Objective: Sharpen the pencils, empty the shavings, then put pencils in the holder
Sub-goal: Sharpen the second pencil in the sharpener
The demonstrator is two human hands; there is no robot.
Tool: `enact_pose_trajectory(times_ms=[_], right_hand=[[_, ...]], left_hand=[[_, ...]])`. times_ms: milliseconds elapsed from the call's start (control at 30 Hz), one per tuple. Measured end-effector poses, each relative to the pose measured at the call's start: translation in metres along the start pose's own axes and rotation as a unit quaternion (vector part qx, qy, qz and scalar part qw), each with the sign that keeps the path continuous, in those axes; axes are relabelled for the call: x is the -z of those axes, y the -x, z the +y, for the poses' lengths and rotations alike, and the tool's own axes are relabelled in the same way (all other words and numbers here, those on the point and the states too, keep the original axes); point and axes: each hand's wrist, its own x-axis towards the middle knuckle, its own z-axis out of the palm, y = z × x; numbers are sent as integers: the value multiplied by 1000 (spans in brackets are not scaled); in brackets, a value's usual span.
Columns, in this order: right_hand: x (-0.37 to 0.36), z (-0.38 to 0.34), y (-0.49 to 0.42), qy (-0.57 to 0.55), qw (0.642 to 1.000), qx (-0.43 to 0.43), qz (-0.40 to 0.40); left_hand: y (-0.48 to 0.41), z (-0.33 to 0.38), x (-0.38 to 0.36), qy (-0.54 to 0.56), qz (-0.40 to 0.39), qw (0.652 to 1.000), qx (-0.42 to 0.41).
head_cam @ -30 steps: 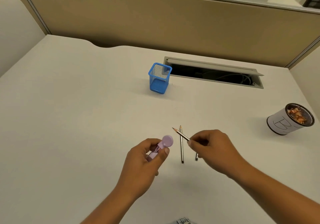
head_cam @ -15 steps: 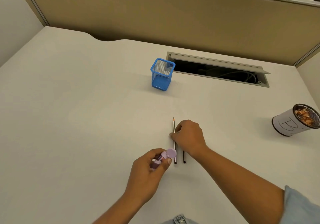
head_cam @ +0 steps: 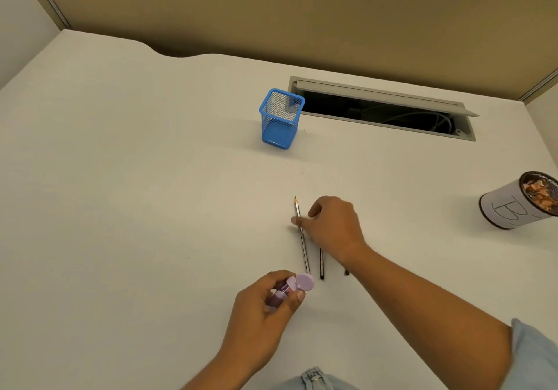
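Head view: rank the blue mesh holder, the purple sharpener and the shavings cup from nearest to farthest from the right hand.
From the right hand:
1. Purple sharpener, just below it, held in the left hand.
2. Blue mesh holder, farther up the desk, slightly left.
3. Shavings cup, at the far right edge.

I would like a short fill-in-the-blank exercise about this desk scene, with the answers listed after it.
1. The left hand holds a sharpener whose colour is ____.
2. The blue mesh holder stands on the desk and contains ____ pencils.
3. The white cup at the right edge is marked with the letter ____.
4. The right hand rests over the pencils, which lie on the ____.

Answers: purple; no; B; desk
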Motion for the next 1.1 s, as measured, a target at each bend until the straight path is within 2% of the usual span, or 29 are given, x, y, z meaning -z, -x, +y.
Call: enact_pose_trajectory(times_ms=[67, 133, 267, 400, 567, 700, 800, 900, 1100], right_hand=[[14, 1, -3, -18, 998, 9, 55], [25, 6, -4, -24, 997, 11, 73], [27, 20, 3, 63, 998, 6, 3], [16, 30, 8, 98, 994, -1, -38], [11, 31, 12, 109, 994, -2, -28], [38, 17, 19, 46, 999, -4, 17], [75, -2, 37, -40, 996, 70, 39], [116, -18, 77, -104, 980, 171, 3], [171, -23, 150, -43, 948, 316, 9]], left_hand=[[0, 0, 1, 3, 3, 1000, -4], [0, 2, 3, 7, 9, 1000, -6], [0, 1, 4, 15, 16, 1000, 9], [4, 3, 5, 10, 21, 1000, 19], [10, 12, 10, -8, 30, 999, 11], [17, 26, 18, -24, 36, 999, -13], [22, 45, 28, -31, 44, 997, -61], [27, 68, 38, -49, 49, 989, -132], [43, 105, 51, -31, 54, 965, -253]])
